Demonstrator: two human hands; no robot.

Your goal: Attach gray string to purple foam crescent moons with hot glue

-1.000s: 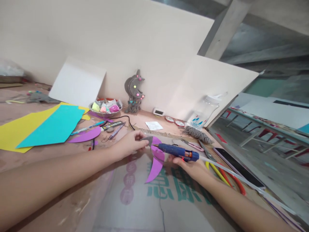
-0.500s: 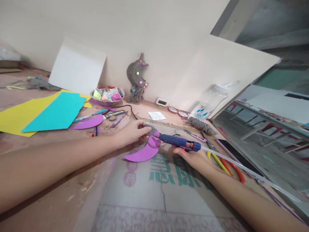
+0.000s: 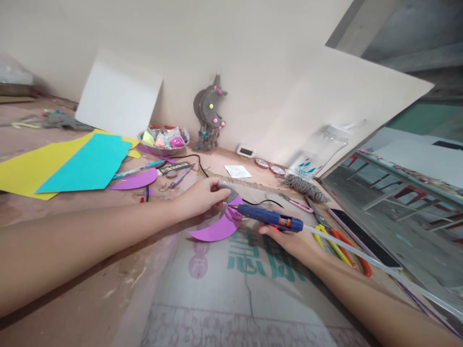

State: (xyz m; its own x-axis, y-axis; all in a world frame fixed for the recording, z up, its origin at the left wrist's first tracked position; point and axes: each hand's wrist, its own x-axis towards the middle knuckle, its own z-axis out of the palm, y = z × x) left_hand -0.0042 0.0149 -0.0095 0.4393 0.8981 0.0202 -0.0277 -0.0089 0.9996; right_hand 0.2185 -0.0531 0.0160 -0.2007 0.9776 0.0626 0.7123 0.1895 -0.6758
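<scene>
A purple paper crescent (image 3: 217, 229) lies over the printed sheet, its upper end covered with grey yarn (image 3: 230, 194). The fingers of my left hand (image 3: 207, 195) pinch that grey-covered end. My right hand (image 3: 289, 239) is wrapped around a blue hot glue gun (image 3: 265, 216), with a small red light glowing on it. The gun points left, and its brass nozzle is at the crescent's inner edge, just below the grey part; whether it touches I cannot tell. From the back of the gun a long clear glue stick (image 3: 347, 248) runs out to the right.
Scissors (image 3: 340, 246) and a phone (image 3: 363, 237) lie right of my right hand. Behind are a grey yarn bundle (image 3: 306, 188), a plastic bottle (image 3: 320, 150) and a bowl of clay packets (image 3: 165, 143). Coloured paper (image 3: 85, 161) lies left; a decorated grey moon (image 3: 210, 108) leans on the wall.
The whole view has shifted slightly. The glue gun's nozzle has moved a little left and down along the crescent's inner edge. Both hands keep their holds.
</scene>
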